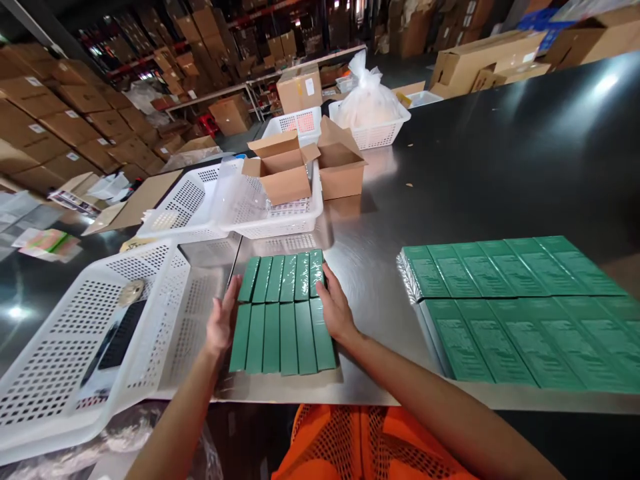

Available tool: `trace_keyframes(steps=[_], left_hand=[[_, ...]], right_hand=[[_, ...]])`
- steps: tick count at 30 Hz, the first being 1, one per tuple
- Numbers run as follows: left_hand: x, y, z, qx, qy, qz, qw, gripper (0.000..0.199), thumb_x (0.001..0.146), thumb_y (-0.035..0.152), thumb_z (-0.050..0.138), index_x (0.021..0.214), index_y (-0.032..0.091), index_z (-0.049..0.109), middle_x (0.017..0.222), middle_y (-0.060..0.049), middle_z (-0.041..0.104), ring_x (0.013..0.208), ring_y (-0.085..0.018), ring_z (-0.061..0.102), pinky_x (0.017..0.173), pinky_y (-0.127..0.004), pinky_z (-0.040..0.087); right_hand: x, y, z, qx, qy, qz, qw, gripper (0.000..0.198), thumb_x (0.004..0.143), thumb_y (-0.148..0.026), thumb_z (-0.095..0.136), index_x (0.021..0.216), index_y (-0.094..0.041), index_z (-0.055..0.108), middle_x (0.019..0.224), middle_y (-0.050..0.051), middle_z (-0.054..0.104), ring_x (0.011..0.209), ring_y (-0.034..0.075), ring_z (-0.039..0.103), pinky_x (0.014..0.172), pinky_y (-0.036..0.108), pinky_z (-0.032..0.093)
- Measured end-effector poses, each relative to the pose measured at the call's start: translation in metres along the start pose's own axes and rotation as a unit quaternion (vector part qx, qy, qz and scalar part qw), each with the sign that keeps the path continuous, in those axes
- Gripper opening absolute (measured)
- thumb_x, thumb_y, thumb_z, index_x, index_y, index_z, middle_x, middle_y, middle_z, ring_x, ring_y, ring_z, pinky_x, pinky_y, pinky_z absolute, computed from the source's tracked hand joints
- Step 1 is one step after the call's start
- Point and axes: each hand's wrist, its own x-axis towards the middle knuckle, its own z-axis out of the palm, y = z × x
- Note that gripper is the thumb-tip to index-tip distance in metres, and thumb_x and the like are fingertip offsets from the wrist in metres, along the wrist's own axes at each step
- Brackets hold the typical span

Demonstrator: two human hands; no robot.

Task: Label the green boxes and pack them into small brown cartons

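Two rows of small green boxes (281, 337) stand packed side by side on the metal table in front of me. Some of the back-row boxes shine as if under clear film. My left hand (223, 319) lies along the left side of this block, its fingers partly hidden behind the edge. On the opposite side, my right hand (336, 303) presses the back right box, thumb on its near face and fingers around its outer side. Between them, the two hands hold the block from both sides.
A larger group of green boxes (505, 340) lies to the right on the table (370, 267). White plastic baskets (175, 280) line the left and back. Open brown cartons (343, 180) stand behind, near a tied white bag (367, 100) in a basket.
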Motion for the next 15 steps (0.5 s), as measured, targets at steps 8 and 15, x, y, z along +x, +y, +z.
trace_keyframes(steps=[8, 15], left_hand=[[-0.009, -0.001, 0.030, -0.099, 0.085, -0.063, 0.989, 0.076, 0.090, 0.071, 0.030, 0.141, 0.021, 0.053, 0.145, -0.008, 0.056, 0.135, -0.029, 0.050, 0.112, -0.045, 0.044], [-0.010, 0.006, 0.063, 0.091, 0.101, -0.096, 0.986, 0.064, 0.089, 0.072, 0.030, 0.136, 0.036, 0.056, 0.142, 0.005, 0.059, 0.136, -0.029, 0.049, 0.113, -0.046, 0.044]], right_hand=[[0.009, 0.007, -0.003, 0.085, 0.058, 0.050, 0.993, 0.053, 0.088, -0.046, 0.054, 0.135, -0.023, 0.059, 0.147, 0.004, 0.051, 0.139, 0.024, 0.044, 0.120, 0.048, 0.029], [0.018, 0.007, -0.035, -0.009, 0.096, 0.020, 0.995, 0.045, 0.092, -0.039, 0.051, 0.132, -0.022, 0.062, 0.137, 0.007, 0.060, 0.129, 0.025, 0.055, 0.113, 0.049, 0.039]])
